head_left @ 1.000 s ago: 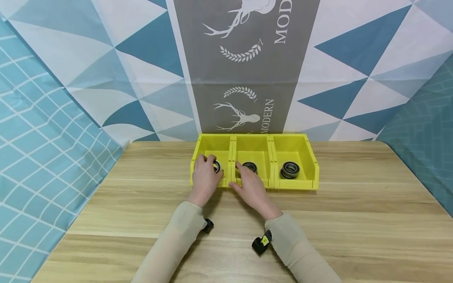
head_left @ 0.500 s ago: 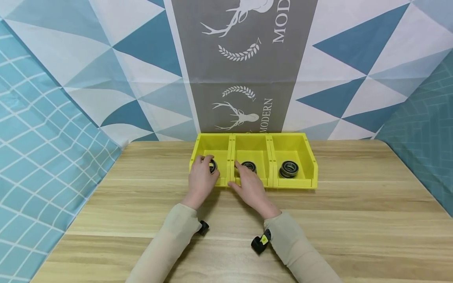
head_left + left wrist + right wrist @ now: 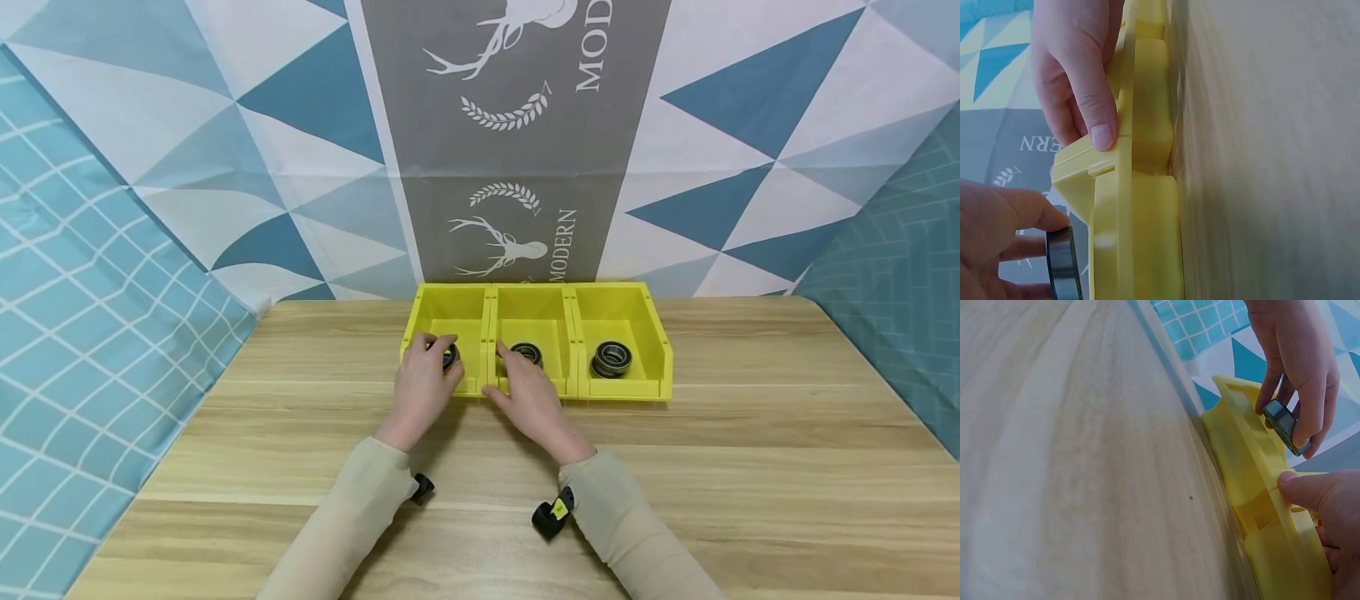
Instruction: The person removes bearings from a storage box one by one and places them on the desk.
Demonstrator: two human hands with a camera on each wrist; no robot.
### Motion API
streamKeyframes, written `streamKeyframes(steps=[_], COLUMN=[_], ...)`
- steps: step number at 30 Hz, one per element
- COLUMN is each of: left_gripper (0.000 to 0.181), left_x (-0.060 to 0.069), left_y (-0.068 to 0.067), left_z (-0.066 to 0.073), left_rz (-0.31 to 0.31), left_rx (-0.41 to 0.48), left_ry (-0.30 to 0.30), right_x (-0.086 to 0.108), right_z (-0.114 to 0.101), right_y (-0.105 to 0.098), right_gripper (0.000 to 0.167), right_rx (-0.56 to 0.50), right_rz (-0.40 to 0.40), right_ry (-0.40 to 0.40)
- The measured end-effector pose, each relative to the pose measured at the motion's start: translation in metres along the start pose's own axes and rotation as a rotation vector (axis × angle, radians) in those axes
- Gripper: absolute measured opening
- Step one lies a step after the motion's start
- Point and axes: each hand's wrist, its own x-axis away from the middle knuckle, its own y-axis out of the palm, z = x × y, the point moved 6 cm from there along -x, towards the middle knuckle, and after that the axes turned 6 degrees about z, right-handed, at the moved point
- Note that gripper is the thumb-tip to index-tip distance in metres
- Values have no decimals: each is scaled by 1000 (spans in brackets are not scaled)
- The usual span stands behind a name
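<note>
My left hand (image 3: 420, 385) pinches a ball bearing (image 3: 1280, 420) between thumb and fingers, over the left yellow bin (image 3: 468, 317). In the left wrist view the bearing stands on edge, apart from the bin's front wall. My right hand (image 3: 531, 404) grips the yellow bins where the left and middle ones meet. Its thumb (image 3: 1102, 134) lies on the front rim; the other fingers are partly hidden behind the wall. Beside them in the middle bin (image 3: 532, 304) sits another bearing (image 3: 531, 353), partly covered by the hand.
In the right yellow bin (image 3: 611, 308) bearings (image 3: 613, 357) lie stacked, one overlapping another. The three bins stand joined in a row at the back of the wooden table (image 3: 750, 433), against a patterned wall cloth (image 3: 517, 150). Dark wrist cameras (image 3: 551, 518) sit on both sleeves.
My left hand has shifted a little to the left with the bearing, whose face now shows less between the fingers. The right hand stays at the bin wall.
</note>
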Motion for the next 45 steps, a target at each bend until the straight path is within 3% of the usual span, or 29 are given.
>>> streamKeyframes(steps=[8, 23, 35, 45], left_gripper=[36, 40, 38, 43], left_x=[4, 10, 18, 29], left_y=[-2, -9, -18, -20], left_z=[1, 2, -4, -13], left_rz=[-46, -39, -56, -113], left_rx=[-11, -6, -7, -17], left_ry=[10, 37, 60, 86], right_x=[0, 0, 0, 0], right_z=[0, -1, 1, 2], right_y=[0, 0, 1, 1], right_gripper=[71, 70, 71, 73], right_rx=[-1, 5, 9, 16], right_rz=[6, 1, -9, -14], right_ry=[-6, -13, 0, 0])
